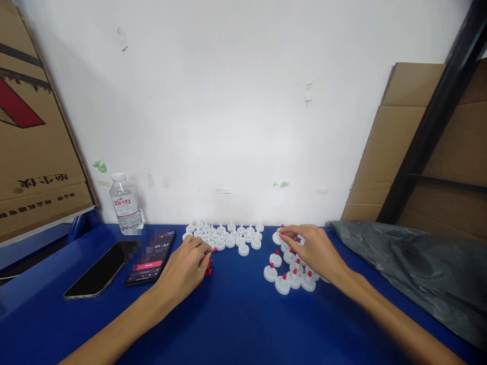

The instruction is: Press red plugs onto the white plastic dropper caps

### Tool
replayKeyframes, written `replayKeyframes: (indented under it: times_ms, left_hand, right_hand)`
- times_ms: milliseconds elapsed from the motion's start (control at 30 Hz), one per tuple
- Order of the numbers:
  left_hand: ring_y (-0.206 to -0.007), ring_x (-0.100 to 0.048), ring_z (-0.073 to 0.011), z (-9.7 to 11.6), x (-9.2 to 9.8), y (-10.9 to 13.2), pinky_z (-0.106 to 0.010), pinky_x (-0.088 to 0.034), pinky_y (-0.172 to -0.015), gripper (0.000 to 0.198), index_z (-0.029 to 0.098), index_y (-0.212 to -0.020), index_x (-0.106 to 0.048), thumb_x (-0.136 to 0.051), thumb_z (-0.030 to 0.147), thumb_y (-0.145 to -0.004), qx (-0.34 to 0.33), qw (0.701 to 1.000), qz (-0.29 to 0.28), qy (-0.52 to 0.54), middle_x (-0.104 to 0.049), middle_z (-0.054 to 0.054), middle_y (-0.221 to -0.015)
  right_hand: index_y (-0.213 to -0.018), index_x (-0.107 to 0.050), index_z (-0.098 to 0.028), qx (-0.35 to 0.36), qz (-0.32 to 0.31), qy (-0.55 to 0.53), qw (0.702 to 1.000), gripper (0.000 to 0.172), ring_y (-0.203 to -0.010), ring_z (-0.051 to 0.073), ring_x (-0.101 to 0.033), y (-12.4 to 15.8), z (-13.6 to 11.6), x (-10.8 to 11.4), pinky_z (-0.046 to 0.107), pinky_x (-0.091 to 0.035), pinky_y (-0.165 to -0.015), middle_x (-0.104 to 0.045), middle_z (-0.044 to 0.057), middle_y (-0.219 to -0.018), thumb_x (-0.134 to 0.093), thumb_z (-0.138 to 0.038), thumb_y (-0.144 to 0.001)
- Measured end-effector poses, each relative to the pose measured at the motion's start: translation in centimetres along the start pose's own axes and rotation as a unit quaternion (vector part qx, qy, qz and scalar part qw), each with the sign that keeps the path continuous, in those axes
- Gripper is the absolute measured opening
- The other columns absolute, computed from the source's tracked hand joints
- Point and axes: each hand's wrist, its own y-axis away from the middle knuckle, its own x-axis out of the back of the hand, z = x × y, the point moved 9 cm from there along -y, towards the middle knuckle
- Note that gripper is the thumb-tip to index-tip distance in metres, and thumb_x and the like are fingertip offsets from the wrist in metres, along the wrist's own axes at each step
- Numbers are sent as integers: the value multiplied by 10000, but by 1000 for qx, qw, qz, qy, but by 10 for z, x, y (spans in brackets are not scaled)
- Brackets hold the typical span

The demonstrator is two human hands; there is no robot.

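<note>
A cluster of plain white plastic caps [228, 235] lies near the wall on the blue table [236, 314]. To its right sits a group of white caps with red tips [291, 276]. Small loose red pieces [208, 268] lie under my left hand [186, 268], whose fingers are curled down over them. My right hand [314, 251] rests over the red-tipped group, its thumb and forefinger pinched at a white cap with a red piece [279, 234] at the group's far end.
Two phones lie at the left: a dark one [97, 274] and one showing a timer [152, 256]. A water bottle [125, 205] stands by the wall. Cardboard boxes [34, 152] stand left and right; a grey plastic bag [411, 268] covers the table's right side.
</note>
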Motion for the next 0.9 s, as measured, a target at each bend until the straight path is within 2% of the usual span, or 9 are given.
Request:
replayKeyframes:
  times_ms: [167,233,300,400,467,567,633,767,900]
  left_hand:
    - [-980,-592,-298,1,-4,2,-424,-510,-843,316,161,-996,-754,-441,209,-996,-10,1000,-12,-7,-720,-118,-986]
    - [-989,-592,-289,5,-5,3,-421,-514,-858,325,169,-1016,-752,-429,204,-1011,-20,1000,-16,-4,-718,-111,-1002]
    - [-1023,-590,-283,11,-6,3,-425,-514,-899,336,173,-1046,-748,-414,187,-1019,-38,999,-21,3,-714,-108,-1043]
    - [-1100,-573,-291,20,-10,5,-451,-498,-974,336,161,-1120,-728,-407,172,-1021,-71,997,-30,19,-707,-117,-1132]
    - [-1121,-567,-297,23,-13,6,-470,-488,-1001,334,153,-1163,-712,-409,170,-1022,-83,996,-35,28,-706,-122,-1161]
    - [-1120,-572,-297,22,-17,8,-477,-489,-1008,331,148,-1206,-697,-427,178,-1016,-87,995,-37,35,-706,-129,-1177]
    - [-1117,-576,-296,20,-19,8,-475,-489,-1009,334,146,-1213,-696,-430,181,-1015,-83,995,-42,40,-707,-132,-1184]
    - [-1086,-598,-281,17,-18,6,-452,-495,-986,344,179,-1187,-717,-423,160,-1010,-68,994,-44,75,-729,-109,-1140]
    - [-1045,-623,-273,12,-17,5,-424,-503,-932,335,204,-1155,-725,-438,133,-996,-48,993,-36,99,-746,-87,-1067]
  right_hand:
    - [-896,-793,-217,-16,-79,24,996,204,-721,236,-746,-20,17,-30,301,-516,-631,-791,33,-778,-611,-292,-949]
    - [-861,-793,-207,-15,-93,40,995,228,-706,245,-741,-24,19,-37,306,-513,-626,-786,51,-759,-609,-308,-952]
    - [-893,-791,-192,-9,-90,59,994,296,-742,264,-735,-26,16,-37,343,-524,-692,-786,82,-797,-559,-348,-992]
    - [-1026,-769,-168,21,-76,77,994,394,-914,305,-712,-25,-2,-32,435,-506,-861,-780,127,-945,-446,-392,-1059]
    - [-1097,-747,-178,61,-89,68,992,390,-1034,297,-687,-23,-23,-35,453,-478,-950,-766,119,-1059,-415,-382,-1081]
    - [-1225,-701,-204,127,-132,41,982,341,-1209,258,-629,-17,-54,-51,434,-419,-1081,-723,81,-1247,-437,-370,-1087]
    - [-1343,-635,-192,152,-159,29,975,370,-1330,269,-553,-14,-67,-65,471,-341,-1165,-669,90,-1361,-461,-387,-1081]
    - [-1447,-542,-143,165,-197,15,966,473,-1403,320,-481,-7,-80,-80,576,-292,-1188,-622,162,-1413,-450,-427,-1081]
    - [-1475,-521,-192,168,-218,-6,961,461,-1368,293,-521,6,-97,-68,522,-386,-1148,-630,140,-1405,-443,-427,-1087]
